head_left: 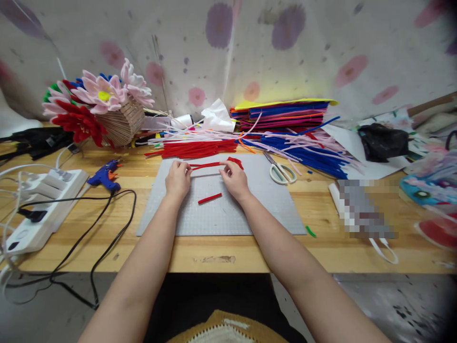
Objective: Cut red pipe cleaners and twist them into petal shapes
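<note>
**Red Stem (pixel 206 166) Held Taut Over Gray Mat (pixel 228 219)**

A person's left hand (pixel 178 180) and right hand (pixel 234 178) grip a fuzzy red stem at a wooden workbench (pixel 342 257), thumb and fingers of each pinched closed on it. The stem runs nearly level between them, above the far half of the mat; whether the hands rest on the surface cannot be told. More red material (pixel 236 162) shows just beyond the right fingers. A short red piece (pixel 210 198) lies on the mat, nearer the person. Scissors (pixel 274 165) sit at the mat's far right, close to a heap of blue stems (pixel 317 158), while a bundle of red stems (pixel 198 149) lines its far edge. At left, a blue glue gun (pixel 104 177) lies beside a white power strip (pixel 66 202), with fuzzy flowers (pixel 102 97) in a woven basket (pixel 125 123) behind.
</note>
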### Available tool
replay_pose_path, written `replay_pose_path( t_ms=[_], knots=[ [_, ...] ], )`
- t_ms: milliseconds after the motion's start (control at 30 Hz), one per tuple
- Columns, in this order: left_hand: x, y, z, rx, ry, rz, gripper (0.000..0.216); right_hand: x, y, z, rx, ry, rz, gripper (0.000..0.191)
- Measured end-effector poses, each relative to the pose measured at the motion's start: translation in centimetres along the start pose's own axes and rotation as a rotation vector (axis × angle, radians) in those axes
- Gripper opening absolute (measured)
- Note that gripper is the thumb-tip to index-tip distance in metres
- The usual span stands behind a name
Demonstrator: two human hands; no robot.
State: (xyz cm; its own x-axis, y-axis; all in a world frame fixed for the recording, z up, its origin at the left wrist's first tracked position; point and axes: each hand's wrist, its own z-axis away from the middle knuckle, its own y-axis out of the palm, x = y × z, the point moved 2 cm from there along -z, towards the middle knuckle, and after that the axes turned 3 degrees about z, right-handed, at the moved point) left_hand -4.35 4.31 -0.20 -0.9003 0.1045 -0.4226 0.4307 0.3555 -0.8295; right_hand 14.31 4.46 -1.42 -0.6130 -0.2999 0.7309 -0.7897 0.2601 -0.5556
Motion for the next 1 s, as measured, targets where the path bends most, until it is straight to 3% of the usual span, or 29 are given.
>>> replay_pose_path(
  t_ms=[67, 133, 200, 267, 333, 400, 533, 633, 733, 1000],
  knots=[
    [-0.6, -0.5, 0.1, -0.041, 0.076, 0.047, 0.016, 0.6, -0.5, 0.1, 0.027, -0.053, 0.152, 0.033],
    [-1.2, -1.0, 0.2, -0.029, 0.158, 0.116, 0.018, 0.7, -0.8, 0.0, 0.047, -0.055, 0.244, 0.028],
    [-1.6, -1.2, 0.3, -0.001, 0.205, 0.186, 0.020, 0.6, -1.1, -0.2, 0.039, -0.027, 0.242, 0.016],
    [-1.8, -1.1, 0.4, 0.021, 0.192, 0.262, 0.020, 0.2, -1.1, -0.4, 0.013, 0.013, 0.119, 0.016],
    [-1.7, -0.7, 0.3, 0.041, 0.120, 0.364, 0.020, -0.2, -0.8, -0.6, 0.021, 0.084, -0.129, 0.019],
    [-1.7, 0.1, 0.3, 0.119, -0.009, 0.507, 0.020, -0.5, -0.2, -0.6, 0.117, 0.190, -0.432, 0.023],
    [-2.5, 1.5, 1.0, 0.464, -0.326, 0.879, 0.019, -0.1, 0.3, -0.4, 0.307, 0.378, -0.851, 0.031],
    [-3.6, 1.7, 1.8, 0.620, -0.486, 1.124, 0.016, 0.2, 0.0, -0.3, 0.318, 0.444, -0.942, 0.034],
    [-4.5, 1.5, 2.5, 0.700, -0.571, 1.257, 0.016, 0.5, -0.1, -0.2, 0.331, 0.463, -0.949, 0.034],
    [-4.5, 1.3, 2.7, 0.739, -0.620, 1.341, 0.014, -0.1, 0.3, -0.2, 0.358, 0.428, -0.910, 0.033]
  ],
)
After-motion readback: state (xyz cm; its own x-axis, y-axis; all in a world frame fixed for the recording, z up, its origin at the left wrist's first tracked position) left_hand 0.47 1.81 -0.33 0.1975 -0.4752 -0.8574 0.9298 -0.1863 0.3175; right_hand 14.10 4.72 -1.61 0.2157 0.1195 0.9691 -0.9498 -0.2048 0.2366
